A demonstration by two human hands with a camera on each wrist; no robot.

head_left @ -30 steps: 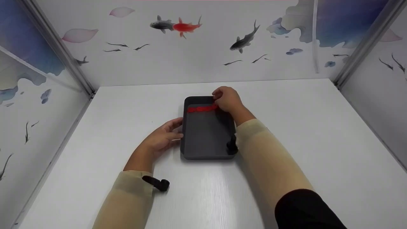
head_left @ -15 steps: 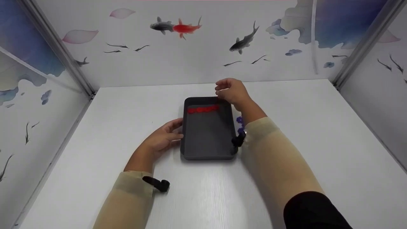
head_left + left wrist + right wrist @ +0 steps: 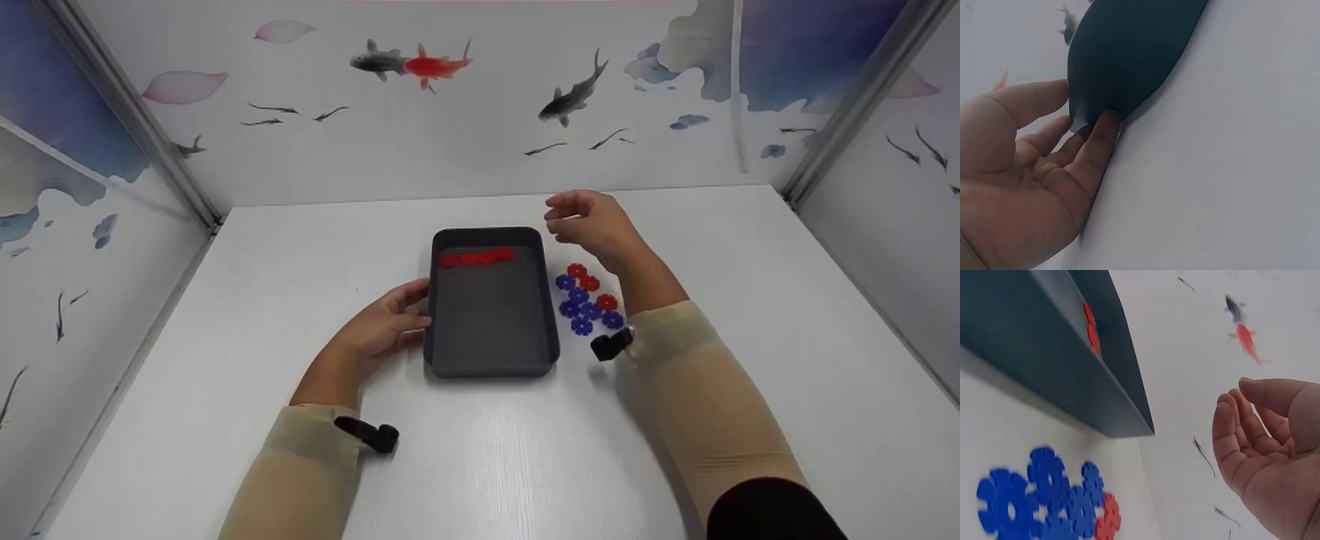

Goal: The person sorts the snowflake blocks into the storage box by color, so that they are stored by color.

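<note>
A dark grey rectangular tray [image 3: 491, 322] stands on the white table, with a row of red snowflake discs [image 3: 477, 258] along its far end. My left hand [image 3: 386, 322] touches the tray's left side with thumb and fingertips; the left wrist view shows its fingers [image 3: 1098, 140] against the outer wall. Beyond the tray's far right corner, my right hand [image 3: 592, 223] hovers with loosely bent fingers and nothing between them, as the right wrist view confirms. Below it, to the tray's right, lies a loose cluster of blue snowflake discs [image 3: 577, 295] and red snowflake discs [image 3: 607, 302].
A white back panel [image 3: 480, 150] printed with fish rises behind the table [image 3: 465, 450]. Side panels with metal corner posts close in the left and right. A small black camera [image 3: 611, 343] sits on the right wrist, another black camera [image 3: 367, 433] on the left.
My right hand has left the red row in the tray and moved right, past the rim, uncovering the loose discs. My left hand stays at the tray's side.
</note>
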